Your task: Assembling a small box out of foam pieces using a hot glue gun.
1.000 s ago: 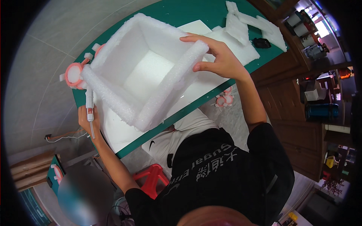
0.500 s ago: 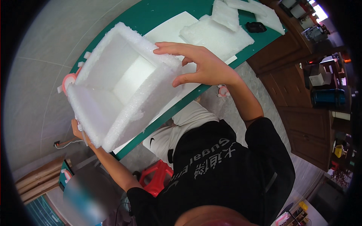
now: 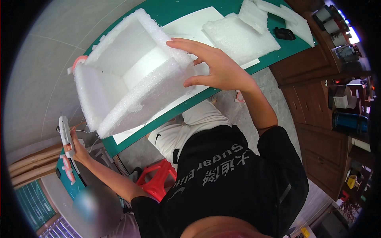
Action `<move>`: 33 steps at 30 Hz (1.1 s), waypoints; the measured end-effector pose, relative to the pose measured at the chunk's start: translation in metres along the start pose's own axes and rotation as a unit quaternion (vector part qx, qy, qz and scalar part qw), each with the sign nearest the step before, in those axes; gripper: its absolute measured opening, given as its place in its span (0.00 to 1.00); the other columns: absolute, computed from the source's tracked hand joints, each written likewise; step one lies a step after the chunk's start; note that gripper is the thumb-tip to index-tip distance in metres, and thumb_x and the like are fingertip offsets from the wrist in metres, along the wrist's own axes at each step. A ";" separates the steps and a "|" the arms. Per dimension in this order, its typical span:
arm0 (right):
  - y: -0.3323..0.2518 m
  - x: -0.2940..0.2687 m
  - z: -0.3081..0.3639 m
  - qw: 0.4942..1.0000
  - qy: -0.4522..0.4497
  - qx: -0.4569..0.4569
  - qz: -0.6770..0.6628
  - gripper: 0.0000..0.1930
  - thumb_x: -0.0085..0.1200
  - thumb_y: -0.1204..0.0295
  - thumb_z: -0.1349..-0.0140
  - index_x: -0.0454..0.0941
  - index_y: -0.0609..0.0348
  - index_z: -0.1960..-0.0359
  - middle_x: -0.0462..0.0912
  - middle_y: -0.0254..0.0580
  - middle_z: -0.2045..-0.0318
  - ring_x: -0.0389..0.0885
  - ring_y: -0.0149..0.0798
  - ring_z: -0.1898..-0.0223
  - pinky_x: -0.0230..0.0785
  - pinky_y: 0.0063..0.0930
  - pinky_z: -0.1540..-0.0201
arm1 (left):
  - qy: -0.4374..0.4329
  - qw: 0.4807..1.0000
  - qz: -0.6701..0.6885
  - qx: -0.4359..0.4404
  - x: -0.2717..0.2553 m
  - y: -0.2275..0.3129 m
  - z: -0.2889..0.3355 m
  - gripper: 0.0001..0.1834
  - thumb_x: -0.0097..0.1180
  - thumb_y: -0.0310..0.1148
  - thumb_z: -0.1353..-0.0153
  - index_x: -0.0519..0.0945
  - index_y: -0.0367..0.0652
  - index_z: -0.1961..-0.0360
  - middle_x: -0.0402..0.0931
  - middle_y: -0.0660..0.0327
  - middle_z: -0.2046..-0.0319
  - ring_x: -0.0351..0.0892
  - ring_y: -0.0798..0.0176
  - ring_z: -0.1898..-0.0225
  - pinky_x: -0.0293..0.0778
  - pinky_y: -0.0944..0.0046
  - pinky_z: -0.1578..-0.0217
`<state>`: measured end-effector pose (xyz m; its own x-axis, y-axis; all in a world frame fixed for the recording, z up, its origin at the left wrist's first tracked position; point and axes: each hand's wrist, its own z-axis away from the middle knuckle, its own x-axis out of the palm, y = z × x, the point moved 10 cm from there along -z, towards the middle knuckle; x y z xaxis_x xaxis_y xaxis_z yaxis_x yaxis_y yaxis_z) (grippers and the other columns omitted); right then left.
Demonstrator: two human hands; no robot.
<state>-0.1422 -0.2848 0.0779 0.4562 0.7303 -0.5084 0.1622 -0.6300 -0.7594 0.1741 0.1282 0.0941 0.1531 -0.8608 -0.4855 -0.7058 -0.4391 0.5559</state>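
Note:
A white foam box (image 3: 131, 79) with open top stands tilted on the green table (image 3: 186, 10), hanging over its near edge. My right hand (image 3: 216, 65) presses on the box's right wall, fingers spread over the rim. My left hand (image 3: 77, 148) is down beside the table's left end, gripping a white glue gun (image 3: 66, 137) that points upward, apart from the box.
White foam slabs (image 3: 242, 33) and offcuts lie at the table's far right beside a small black object (image 3: 284, 33). A white sheet (image 3: 190, 27) lies under the box. A red stool (image 3: 158, 178) stands below. Wooden cabinets (image 3: 317, 99) line the right.
The box has tipped and slid toward the table's near edge under my right hand. My left hand with the glue gun dropped lower and away from the box.

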 end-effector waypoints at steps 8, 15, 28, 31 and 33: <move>0.018 0.013 0.010 0.998 -0.014 0.035 -0.043 0.54 0.74 0.64 0.50 0.52 0.45 0.23 0.61 0.44 0.26 0.69 0.50 0.33 0.72 0.40 0.39 | -0.064 0.987 0.147 0.010 -0.014 0.027 0.028 0.10 0.61 0.24 0.36 0.83 0.26 0.58 0.85 0.47 0.62 0.85 0.60 0.59 0.82 0.59 0.52; 0.033 0.028 0.028 0.996 -0.029 0.045 -0.078 0.58 0.74 0.66 0.51 0.44 0.47 0.22 0.59 0.52 0.26 0.65 0.55 0.31 0.66 0.44 0.33 | -0.124 0.985 0.117 0.002 -0.001 0.067 0.056 0.07 0.62 0.21 0.39 0.83 0.27 0.61 0.85 0.48 0.63 0.85 0.55 0.58 0.80 0.59 0.50; 0.042 0.078 0.052 0.994 0.037 0.094 -0.034 0.50 0.69 0.63 0.45 0.50 0.60 0.24 0.61 0.60 0.29 0.63 0.58 0.30 0.58 0.41 0.30 | -0.155 0.983 0.089 0.036 0.009 0.109 0.085 0.09 0.64 0.26 0.41 0.83 0.31 0.62 0.84 0.56 0.67 0.80 0.66 0.70 0.74 0.66 0.67; 0.038 0.087 0.052 0.993 0.060 0.100 -0.031 0.49 0.69 0.63 0.44 0.51 0.60 0.25 0.63 0.60 0.31 0.65 0.59 0.31 0.60 0.42 0.31 | -0.158 0.983 0.021 0.087 0.010 0.131 0.088 0.09 0.63 0.26 0.40 0.84 0.31 0.62 0.84 0.56 0.68 0.80 0.65 0.71 0.74 0.66 0.67; 0.039 0.089 0.052 0.990 0.089 0.107 -0.032 0.49 0.69 0.63 0.44 0.51 0.62 0.25 0.64 0.60 0.31 0.65 0.59 0.32 0.60 0.42 0.31 | -0.154 0.985 0.011 0.074 0.007 0.129 0.089 0.08 0.63 0.26 0.40 0.83 0.31 0.63 0.84 0.55 0.68 0.81 0.65 0.71 0.74 0.65 0.67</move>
<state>-0.1412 -0.2306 -0.0181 0.6008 0.6966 -0.3921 0.0155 -0.5006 -0.8656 0.0226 0.0883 0.1025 -0.0650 -0.7402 -0.6693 -0.8035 -0.3589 0.4750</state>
